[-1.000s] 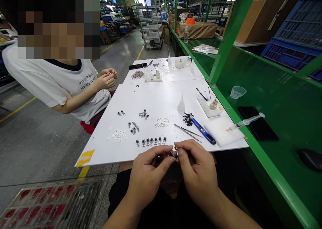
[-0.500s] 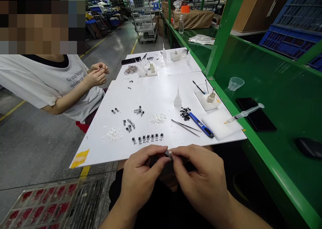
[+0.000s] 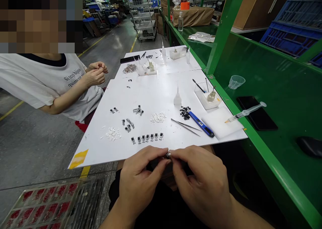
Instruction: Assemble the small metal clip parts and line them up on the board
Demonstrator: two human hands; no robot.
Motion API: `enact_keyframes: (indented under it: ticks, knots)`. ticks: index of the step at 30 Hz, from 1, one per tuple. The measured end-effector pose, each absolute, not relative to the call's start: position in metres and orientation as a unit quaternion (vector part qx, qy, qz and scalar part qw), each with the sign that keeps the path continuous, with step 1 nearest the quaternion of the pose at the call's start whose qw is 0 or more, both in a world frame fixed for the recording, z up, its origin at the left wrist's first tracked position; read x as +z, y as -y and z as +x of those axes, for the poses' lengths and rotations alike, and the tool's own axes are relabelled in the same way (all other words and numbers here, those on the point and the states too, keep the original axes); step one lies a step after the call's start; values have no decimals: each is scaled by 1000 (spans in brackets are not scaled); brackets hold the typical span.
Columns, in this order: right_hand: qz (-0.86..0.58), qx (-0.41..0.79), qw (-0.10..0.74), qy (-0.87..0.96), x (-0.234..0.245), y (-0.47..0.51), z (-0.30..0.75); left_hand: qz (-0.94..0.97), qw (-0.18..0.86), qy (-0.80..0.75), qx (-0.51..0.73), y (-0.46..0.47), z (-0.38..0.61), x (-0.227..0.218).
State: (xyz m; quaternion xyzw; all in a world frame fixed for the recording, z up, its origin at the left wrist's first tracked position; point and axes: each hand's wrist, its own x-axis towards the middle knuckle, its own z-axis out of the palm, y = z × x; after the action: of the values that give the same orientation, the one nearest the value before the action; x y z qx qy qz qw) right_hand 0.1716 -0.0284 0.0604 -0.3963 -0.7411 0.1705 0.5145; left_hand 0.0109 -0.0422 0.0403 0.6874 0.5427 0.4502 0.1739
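Observation:
Between the fingertips of both hands is a small silvery metal part (image 3: 168, 154), mostly hidden by the fingers. My left hand (image 3: 141, 175) pinches it from the left, thumb below and index finger above. My right hand (image 3: 201, 178) pinches it from the right. Both hands are just off the near edge of the white board (image 3: 100, 155). Just beyond them stands a row of small black-and-silver parts (image 3: 147, 138). A pile of white pieces (image 3: 158, 117), a pile of black pieces (image 3: 185, 113), metal tweezers (image 3: 186, 126) and a blue utility knife (image 3: 201, 124) lie farther up.
A syringe (image 3: 246, 112) rests over a white foam pad (image 3: 218, 125) at the right. Behind it are a clear tray (image 3: 207, 101) and a squeeze bottle (image 3: 177, 98). A co-worker (image 3: 62, 84) sits at the left. A case of red pieces (image 3: 42, 202) lies lower left.
Both hands keep their pinch on the small metal part, which has turned slightly and shows less between the fingertips. The view has shifted a little.

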Motion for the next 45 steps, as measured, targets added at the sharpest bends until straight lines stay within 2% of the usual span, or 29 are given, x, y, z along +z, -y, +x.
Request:
enact_keyframes:
  ticks: [20,38,45]
  knots:
    - [-352,169,493,777,54,29,178,733,116,-524,417,42,7,45]
    - [-391,273,490,729,50,23,178,736,102,-535,402,39,9,43]
    - [-400,260,489,730,47,23,178,762,94,-518,378,38,10,46]
